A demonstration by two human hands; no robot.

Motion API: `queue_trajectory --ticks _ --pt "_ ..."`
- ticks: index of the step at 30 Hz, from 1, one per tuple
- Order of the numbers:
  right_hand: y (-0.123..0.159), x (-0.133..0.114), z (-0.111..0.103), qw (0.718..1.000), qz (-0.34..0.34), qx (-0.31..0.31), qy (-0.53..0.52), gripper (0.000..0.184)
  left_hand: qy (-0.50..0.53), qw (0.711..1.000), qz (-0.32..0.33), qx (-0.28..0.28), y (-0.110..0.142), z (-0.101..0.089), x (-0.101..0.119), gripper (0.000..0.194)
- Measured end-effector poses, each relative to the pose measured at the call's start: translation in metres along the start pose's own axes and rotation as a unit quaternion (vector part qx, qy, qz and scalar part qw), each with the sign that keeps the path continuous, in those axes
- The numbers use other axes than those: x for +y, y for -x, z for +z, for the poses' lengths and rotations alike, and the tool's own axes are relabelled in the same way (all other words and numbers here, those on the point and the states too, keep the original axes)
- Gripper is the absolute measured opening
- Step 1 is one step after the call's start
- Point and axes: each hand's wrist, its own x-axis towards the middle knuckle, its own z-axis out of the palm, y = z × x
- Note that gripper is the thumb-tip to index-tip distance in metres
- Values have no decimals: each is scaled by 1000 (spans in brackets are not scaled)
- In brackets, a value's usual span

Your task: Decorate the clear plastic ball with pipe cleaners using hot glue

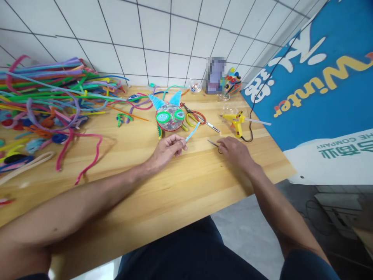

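Note:
Between the fingertips of my left hand (172,147) is a short light-blue pipe cleaner (192,131), its free end pointing up and to the right. My right hand (234,151) is closed around the handles of small scissors (213,143), whose blades point left, a little apart from the pipe cleaner. Just beyond my left hand sits a round craft figure (171,122) with blue pointed ears, green-rimmed blue eyes and a red edge. Pliers with red and yellow handles (194,116) lie to its right, with a thin pen-like tool (212,127) beside them.
A yellow hot glue gun (237,122) with a black cord stands at the right. Colourful pipe cleaners (58,83) are heaped at the left, and pink ones (94,155) trail forward. Clear plastic cups (195,85) and a blurred phone-like object (215,76) stand by the tiled wall.

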Motion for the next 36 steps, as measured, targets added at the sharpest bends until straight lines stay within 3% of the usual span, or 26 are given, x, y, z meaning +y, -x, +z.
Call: queue_trajectory --ticks 4,7,15,18,21,25,27,29,31,36 --pt "-35 -2 1 995 -29 77 -57 21 -4 1000 0 1 0 1 0 32" --pt "-69 -20 0 993 -22 98 -64 19 2 1000 7 8 0 2 0 33" --pt "-135 -83 1 998 14 -14 53 38 14 1000 8 10 -1 3 1 34" --pt "-145 -90 -1 997 30 -52 50 43 20 1000 7 11 -2 4 0 34" --pt "-148 -83 -5 998 46 -53 6 43 29 999 1 26 -4 4 -1 32" --pt "-135 -48 -13 985 56 45 -156 36 65 997 -19 36 -6 5 0 29" --pt "-116 -28 -17 945 55 76 -312 35 84 995 -31 41 -7 4 2 29" --pt "-89 -14 -20 889 32 57 -454 42 100 993 -39 48 -8 4 4 30" --pt "-57 -10 -22 847 22 23 -531 52 111 992 -40 45 -9 4 5 32" --pt "4 -33 -14 797 22 -130 -589 65 107 993 -27 29 -9 2 2 37"
